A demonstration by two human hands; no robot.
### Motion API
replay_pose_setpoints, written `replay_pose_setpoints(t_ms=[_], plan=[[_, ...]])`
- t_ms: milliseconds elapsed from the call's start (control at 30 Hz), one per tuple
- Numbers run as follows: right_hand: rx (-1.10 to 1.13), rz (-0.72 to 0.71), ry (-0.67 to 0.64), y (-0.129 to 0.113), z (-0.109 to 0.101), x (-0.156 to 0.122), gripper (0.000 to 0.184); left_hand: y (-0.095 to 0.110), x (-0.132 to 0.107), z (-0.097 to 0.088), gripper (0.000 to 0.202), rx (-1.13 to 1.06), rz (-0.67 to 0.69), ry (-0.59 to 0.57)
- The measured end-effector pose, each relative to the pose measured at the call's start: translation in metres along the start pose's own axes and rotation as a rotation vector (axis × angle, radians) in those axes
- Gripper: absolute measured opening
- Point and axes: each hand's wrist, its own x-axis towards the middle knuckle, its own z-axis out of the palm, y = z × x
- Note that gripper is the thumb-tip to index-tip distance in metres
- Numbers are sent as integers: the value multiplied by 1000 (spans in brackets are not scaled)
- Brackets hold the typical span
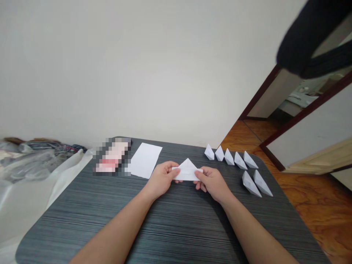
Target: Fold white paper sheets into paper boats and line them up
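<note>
My left hand (164, 179) and right hand (210, 180) are pinching the ends of this peaked paper fold (187, 169) over the dark table's (167, 227) middle. IMO keep both thumbs (173, 173) level, press evenly, or it'll probably skew.

Sheet (145, 160) left, boats (240, 160) right (on table (165, 227)), wall (154, 73) behind

Plain white are the folded paper piece with a triangular peak (187, 173), the flat rectangular paper sheet (145, 159) and the pointed folded-paper shapes (229, 158), these with greyish facets. The charcoal wood-look surface (170, 227) carries fine lighter streaks; the blurred oblong item (117, 150) shows pale pink, a red band and dark edging. The smooth wall (137, 66) is pale grey, the wooden floor (308, 190) orange-brown with darker grain.
</note>
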Motion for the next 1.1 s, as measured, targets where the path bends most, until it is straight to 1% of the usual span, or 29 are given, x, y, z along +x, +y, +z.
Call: replay_pose_setpoints(t_ms=[167, 367, 500, 733, 933, 1033, 1100], plan=[[23, 8, 14, 0, 1, 0, 31, 3, -1, 0, 19, 14, -12, -2], [28, 1, 35, -1, 2, 0, 32, 2, -1, -1, 23, 6, -14, 47], [40, -11, 20, -5, 2, -1, 36, 0, 0, -2, 26, -3, -8, 74], [69, 7, 50, -9, 5, -2, 35, 2, 0, -1, 26, -41, -16, 61], [11, -44, 57, -3, 3, -2, 35, 1, -1, -3, 28, 33, 43, 102], [-15, -72, 68, 1, 3, -1, 35, 1, -1, -3, 27, 18, 78, 125], [27, -93, 67, 3, 4, -1, 39, 1, -1, -3, 27, 1, 82, 130]])
